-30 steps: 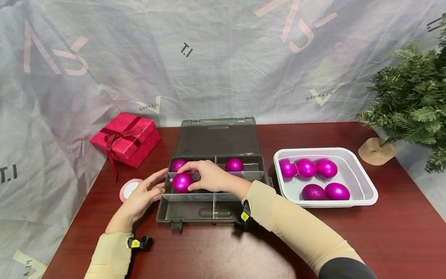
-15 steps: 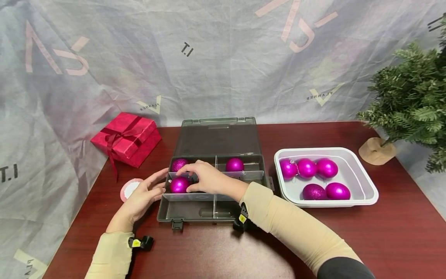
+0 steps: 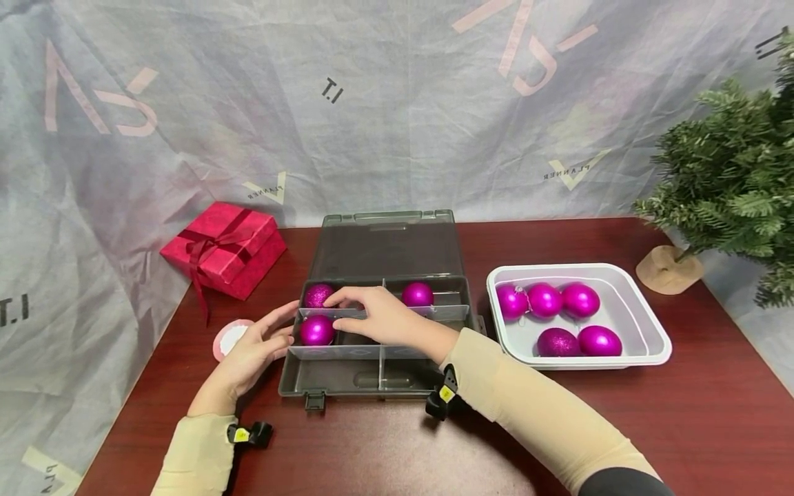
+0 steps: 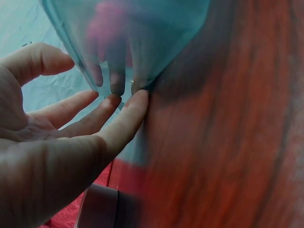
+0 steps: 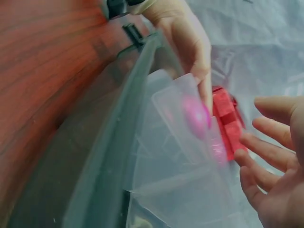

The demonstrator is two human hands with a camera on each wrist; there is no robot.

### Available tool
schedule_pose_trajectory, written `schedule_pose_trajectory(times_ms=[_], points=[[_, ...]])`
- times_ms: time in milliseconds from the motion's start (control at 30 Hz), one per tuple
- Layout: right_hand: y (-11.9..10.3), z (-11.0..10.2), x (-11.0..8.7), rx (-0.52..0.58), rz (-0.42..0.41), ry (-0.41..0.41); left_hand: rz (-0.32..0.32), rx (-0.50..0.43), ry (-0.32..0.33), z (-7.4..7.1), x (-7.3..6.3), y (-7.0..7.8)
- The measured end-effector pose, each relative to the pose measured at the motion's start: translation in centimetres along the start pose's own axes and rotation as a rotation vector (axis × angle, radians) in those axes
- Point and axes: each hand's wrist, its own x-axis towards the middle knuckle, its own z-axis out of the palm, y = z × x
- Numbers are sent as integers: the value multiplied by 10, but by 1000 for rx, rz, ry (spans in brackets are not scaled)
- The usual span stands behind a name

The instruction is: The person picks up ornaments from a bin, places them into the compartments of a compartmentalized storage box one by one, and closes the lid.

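A shiny magenta Christmas bauble (image 3: 317,331) lies in the middle-left compartment of a dark clear divided box (image 3: 335,375). My right hand (image 3: 380,318) is just right of this bauble, thumb and fingers spread apart and holding nothing. In the right wrist view, that hand (image 5: 280,166) hovers beside the dividers (image 5: 171,109), through which the bauble shows pink. My left hand (image 3: 251,355) steadies the box's left side; its straight fingertips (image 4: 140,96) touch the wall in the left wrist view. Back compartments hold a glittery bauble (image 3: 318,296) at left and a shiny bauble (image 3: 418,295) at right.
Right of the box, a white tray (image 3: 648,348) holds several magenta baubles (image 3: 581,300). The box lid (image 3: 387,248) leans back, raised. A red gift box (image 3: 226,241) and a pink-and-white roll (image 3: 223,337) are at left; a small artificial tree (image 3: 732,186) stands right.
My right hand has lowered the shiny bauble into the middle-left compartment, let it go and drawn back slightly to the right. The left hand has stayed at the box's side.
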Motion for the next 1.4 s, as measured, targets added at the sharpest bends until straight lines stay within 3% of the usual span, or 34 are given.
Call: schedule_pose_trajectory(times_ms=[367, 533, 933, 1100, 1400], points=[[-8, -36, -43, 210, -30, 182, 10, 22, 19, 1, 0, 0], [-9, -58, -72, 273, 7, 252, 11, 22, 14, 1, -1, 0], [6, -112, -143, 271, 116, 440, 13, 16, 10, 0, 1, -3], [23, -126, -160, 255, 161, 499, 18, 24, 9, 0, 0, -1], [51, -134, -179, 184, 321, 523, 14, 12, 5, 0, 0, -2]])
